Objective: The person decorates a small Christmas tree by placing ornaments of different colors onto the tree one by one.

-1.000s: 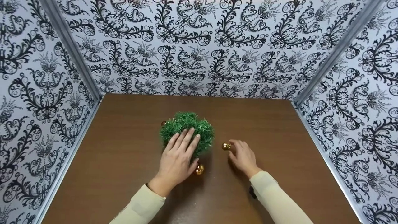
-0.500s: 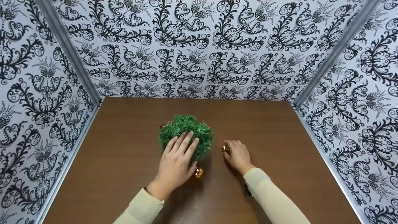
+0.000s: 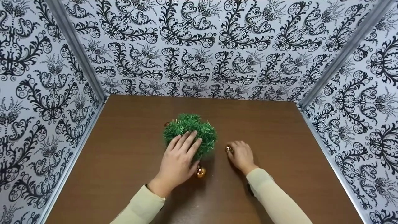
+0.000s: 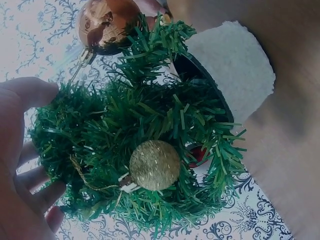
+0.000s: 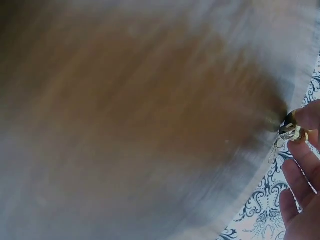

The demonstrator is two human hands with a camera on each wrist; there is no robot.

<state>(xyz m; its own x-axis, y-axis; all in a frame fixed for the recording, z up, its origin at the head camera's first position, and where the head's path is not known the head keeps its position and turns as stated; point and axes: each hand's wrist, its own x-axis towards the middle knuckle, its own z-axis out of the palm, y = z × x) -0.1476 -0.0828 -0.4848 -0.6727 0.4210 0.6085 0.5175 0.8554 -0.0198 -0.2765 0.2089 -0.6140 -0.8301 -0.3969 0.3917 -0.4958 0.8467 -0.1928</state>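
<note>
Lowest in the head view, two cream sleeves [image 3: 140, 207] rising from the bottom edge over the brown table [image 3: 295, 174]. Just left of centre, the left hand [image 3: 178, 161], fingers straight and together, laid flat on the near side of a small green tinsel tree [image 3: 190, 130], gripping nothing. Tucked against that hand's thumb side, a shiny gold bauble [image 3: 201, 171] resting on the table. Right of centre, the right hand [image 3: 242, 155], knuckles up, fingers curled down and pinching a second gold bauble [image 3: 229, 148] by its cap; in the right wrist view, the fingertips [image 5: 306, 119] closed on the metal cap and loop at the right edge of the frame, the rest blurred. In the left wrist view, filling the middle, the tree's green needles with a glittery gold ball [image 4: 154, 165] hanging among them, a copper-gold bauble [image 4: 106, 24] at the upper left, and a white base [image 4: 235, 67] at the upper right. Farthest off, across the top of the head view, black-and-white patterned walls [image 3: 199, 46].
</note>
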